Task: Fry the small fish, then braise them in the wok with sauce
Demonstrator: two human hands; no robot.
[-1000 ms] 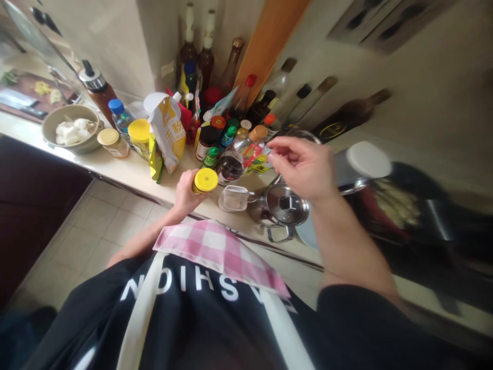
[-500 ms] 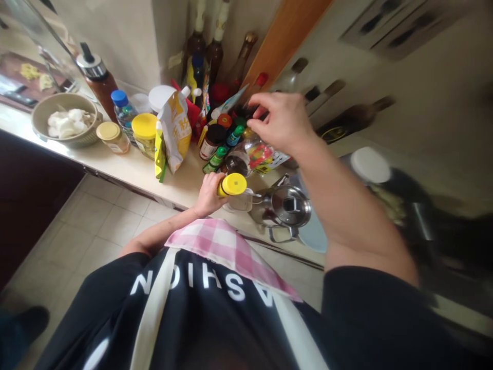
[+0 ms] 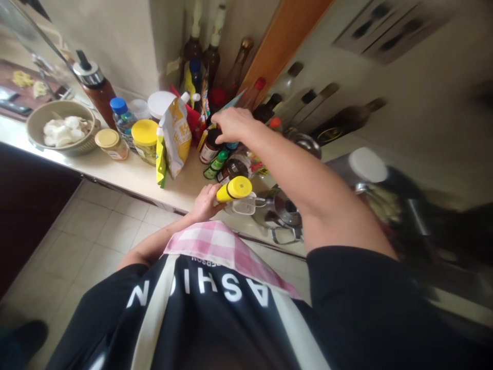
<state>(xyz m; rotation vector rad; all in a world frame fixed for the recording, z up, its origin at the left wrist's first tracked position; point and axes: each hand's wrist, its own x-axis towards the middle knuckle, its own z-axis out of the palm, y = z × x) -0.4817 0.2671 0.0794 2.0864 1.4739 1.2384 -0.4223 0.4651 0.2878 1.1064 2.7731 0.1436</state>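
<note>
In the head view, my left hand is wrapped round a yellow seasoning bottle with a yellow lid, tilted over the counter's front edge. My right hand reaches in above a cluster of condiments, thumb and fingers apart. Its thumb is close to a dark-lidded jar; whether they touch I cannot tell. The palm hides what lies below it. In front of the jar is a green-capped small bottle, with a dark jar beside it. A clear plastic box is just past the yellow bottle.
A yellow-and-white bag, a yellow-lidded jar and a small honey-coloured jar line the counter. Further left is a bowl of white pieces. Tall bottles stand behind. A steel pot is under my right forearm.
My right hand has moved left and down, from above the bottles at the right to the dark-lidded jar. My left hand still holds the yellow bottle, now tilted slightly more.
</note>
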